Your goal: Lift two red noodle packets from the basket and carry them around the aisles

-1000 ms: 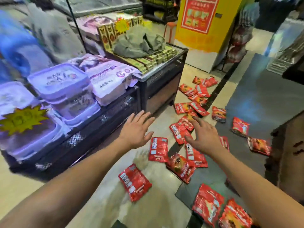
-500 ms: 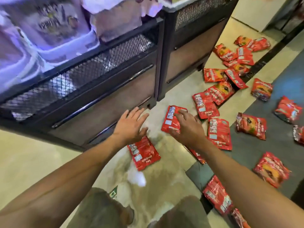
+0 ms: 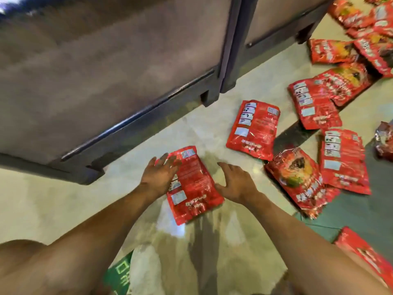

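Note:
A red snack packet (image 3: pixel 194 188) lies back-side up on the pale floor (image 3: pixel 53 201) just in front of me. My left hand (image 3: pixel 159 175) lies flat over its left edge with straight fingers. My right hand (image 3: pixel 236 184) hovers spread beside the packet's right edge, thumb close to it. A second red packet (image 3: pixel 254 126) lies farther ahead, and a picture-side-up packet (image 3: pixel 297 179) lies to the right of my right hand.
Several more red packets (image 3: pixel 344 160) are scattered right and far right, some on a dark floor mat (image 3: pixel 361 213). Two dark-framed display stands (image 3: pixel 119 67) with brown panels fill the left and top. A green sign (image 3: pixel 119 273) shows at the bottom.
The view has dropped closer to the floor. My left hand slid onto the near packet's left edge; my right hand left the farther packet and came back beside the near one.

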